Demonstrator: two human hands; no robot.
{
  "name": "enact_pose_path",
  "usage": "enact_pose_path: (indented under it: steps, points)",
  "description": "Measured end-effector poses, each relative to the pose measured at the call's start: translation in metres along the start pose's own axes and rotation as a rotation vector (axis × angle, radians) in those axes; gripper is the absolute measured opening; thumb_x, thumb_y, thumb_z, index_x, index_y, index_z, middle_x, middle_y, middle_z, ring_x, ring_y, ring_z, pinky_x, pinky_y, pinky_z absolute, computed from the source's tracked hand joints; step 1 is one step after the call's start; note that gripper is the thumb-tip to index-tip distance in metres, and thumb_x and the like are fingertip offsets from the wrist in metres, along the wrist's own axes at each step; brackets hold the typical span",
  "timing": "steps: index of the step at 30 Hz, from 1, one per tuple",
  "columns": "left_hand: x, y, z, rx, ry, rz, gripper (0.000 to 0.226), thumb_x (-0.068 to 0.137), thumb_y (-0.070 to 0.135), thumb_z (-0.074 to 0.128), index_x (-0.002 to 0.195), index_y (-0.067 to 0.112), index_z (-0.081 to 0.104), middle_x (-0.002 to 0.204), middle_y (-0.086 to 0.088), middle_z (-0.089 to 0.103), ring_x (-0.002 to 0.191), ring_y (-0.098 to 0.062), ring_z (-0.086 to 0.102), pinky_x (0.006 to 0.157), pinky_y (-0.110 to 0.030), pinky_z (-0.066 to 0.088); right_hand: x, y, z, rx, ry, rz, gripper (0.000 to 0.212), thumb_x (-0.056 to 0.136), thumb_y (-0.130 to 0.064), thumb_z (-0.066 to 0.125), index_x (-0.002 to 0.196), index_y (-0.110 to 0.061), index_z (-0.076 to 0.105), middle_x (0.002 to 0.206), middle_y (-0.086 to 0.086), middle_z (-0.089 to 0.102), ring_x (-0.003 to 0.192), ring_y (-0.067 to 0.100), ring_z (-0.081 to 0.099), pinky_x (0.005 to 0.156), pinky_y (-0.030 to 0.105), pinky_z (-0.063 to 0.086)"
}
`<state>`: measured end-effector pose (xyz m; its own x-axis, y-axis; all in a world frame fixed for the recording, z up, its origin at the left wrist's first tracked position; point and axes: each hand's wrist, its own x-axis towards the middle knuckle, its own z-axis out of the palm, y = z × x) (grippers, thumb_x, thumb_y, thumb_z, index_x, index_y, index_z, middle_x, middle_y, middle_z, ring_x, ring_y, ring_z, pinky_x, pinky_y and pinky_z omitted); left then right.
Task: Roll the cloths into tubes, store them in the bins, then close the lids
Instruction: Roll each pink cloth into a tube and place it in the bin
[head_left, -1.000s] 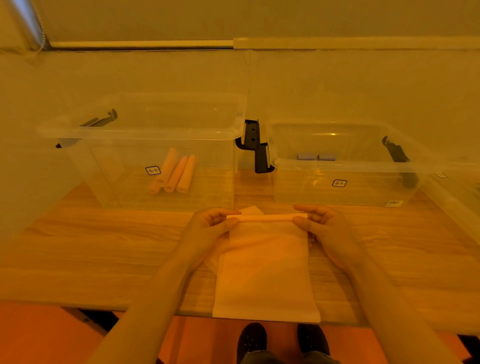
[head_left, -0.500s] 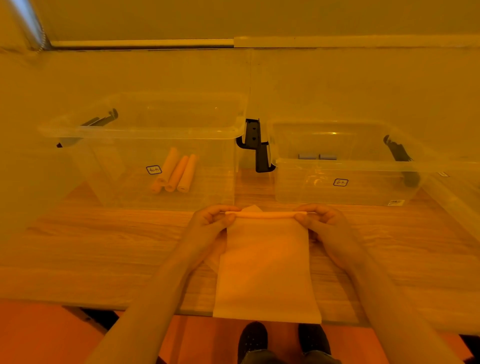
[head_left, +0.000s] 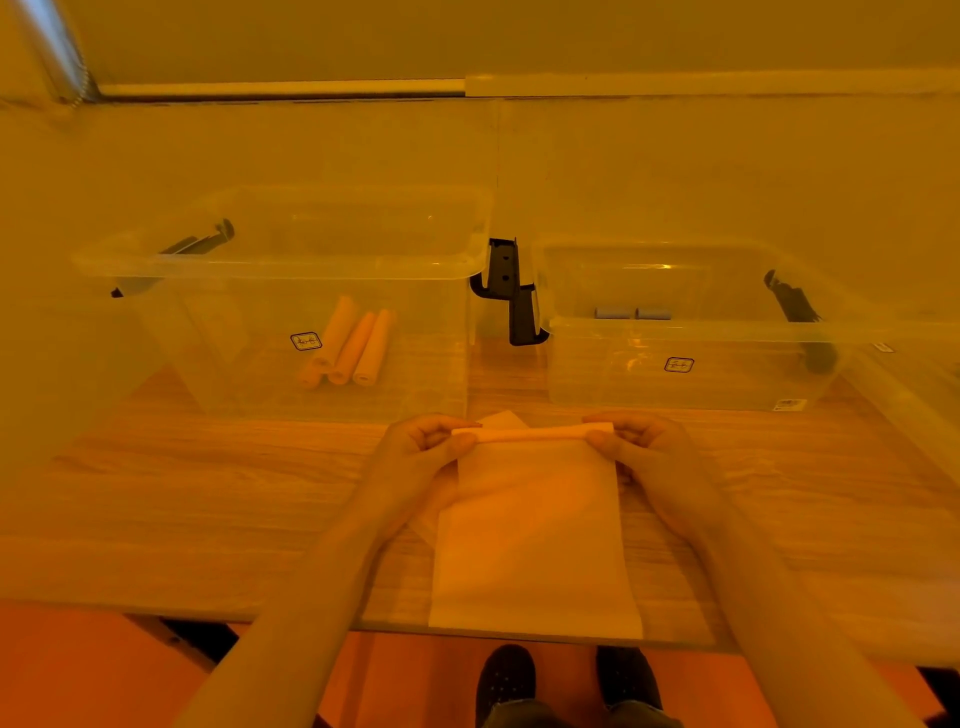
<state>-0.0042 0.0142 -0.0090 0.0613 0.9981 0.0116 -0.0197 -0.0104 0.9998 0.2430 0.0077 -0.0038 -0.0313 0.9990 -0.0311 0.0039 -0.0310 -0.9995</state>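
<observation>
While both hands' grip pinches its rolled far edge, the pale cloth (head_left: 535, 530) lies flat, rectangular.

Plain indoor workstation: wood-grain bench (head_left: 208, 493) set against a bare wall (head_left: 675, 171), carrying two labelled clear storage bins (head_left: 260, 270).

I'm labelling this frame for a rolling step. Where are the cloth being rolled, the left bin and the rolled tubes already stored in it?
cloth (head_left: 535, 530): head view, on its flat unrolled part.
left bin (head_left: 291, 270): head view, on its front rim.
rolled tubes (head_left: 358, 345): head view, on the middle tube.
</observation>
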Motion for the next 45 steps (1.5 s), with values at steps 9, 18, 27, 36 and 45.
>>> enact_pose_path:
  steps: [9, 18, 27, 36, 45]
  points:
    - [-0.0001, -0.0001, 0.0005, -0.02, -0.037, 0.012, 0.014, 0.093, 0.01, 0.057, 0.09, 0.019, 0.068, 0.072, -0.003, 0.069, 0.065, -0.018, 0.063, 0.055, -0.03, 0.051, -0.0011, -0.0022, 0.0015, -0.017, -0.022, -0.015, 0.017, 0.09, -0.016, 0.061, 0.105, -0.01, 0.068, 0.087, 0.01, 0.072, 0.068, 0.02, 0.068, 0.055, 0.029, 0.055]
    - [0.0001, 0.0, 0.0014, -0.017, -0.018, 0.024, 0.018, 0.092, 0.007, 0.057, 0.096, 0.017, 0.072, 0.08, 0.004, 0.074, 0.072, -0.009, 0.067, 0.06, -0.021, 0.053, -0.0012, -0.0015, 0.0014, 0.018, 0.006, -0.025, 0.007, 0.086, -0.011, 0.065, 0.092, -0.01, 0.069, 0.068, 0.0, 0.068, 0.052, 0.009, 0.059, 0.045, 0.021, 0.046]
    - [-0.0027, 0.0029, 0.0031, 0.025, -0.036, 0.021, 0.013, 0.092, 0.008, 0.058, 0.093, 0.014, 0.069, 0.07, 0.002, 0.069, 0.06, -0.012, 0.062, 0.049, -0.023, 0.049, -0.0004, -0.0004, 0.0006, 0.002, -0.009, -0.007, 0.015, 0.086, -0.011, 0.065, 0.099, -0.015, 0.071, 0.08, 0.004, 0.073, 0.06, 0.012, 0.065, 0.047, 0.021, 0.049]
    - [0.0003, 0.0001, 0.0003, -0.054, -0.06, 0.028, 0.016, 0.094, 0.006, 0.053, 0.094, 0.015, 0.065, 0.065, 0.002, 0.067, 0.059, -0.009, 0.062, 0.052, -0.024, 0.048, -0.0008, -0.0021, 0.0024, 0.039, -0.031, -0.02, 0.012, 0.088, -0.01, 0.063, 0.097, -0.012, 0.071, 0.078, 0.005, 0.073, 0.061, 0.014, 0.066, 0.048, 0.021, 0.051]
    - [0.0009, 0.0009, 0.0008, -0.097, -0.031, -0.014, 0.02, 0.091, 0.008, 0.057, 0.087, 0.017, 0.074, 0.085, -0.002, 0.074, 0.077, -0.014, 0.067, 0.066, -0.027, 0.055, -0.0005, -0.0015, 0.0007, 0.023, 0.006, -0.018, 0.01, 0.087, -0.012, 0.064, 0.095, -0.009, 0.07, 0.069, -0.001, 0.068, 0.054, 0.008, 0.059, 0.045, 0.021, 0.045]
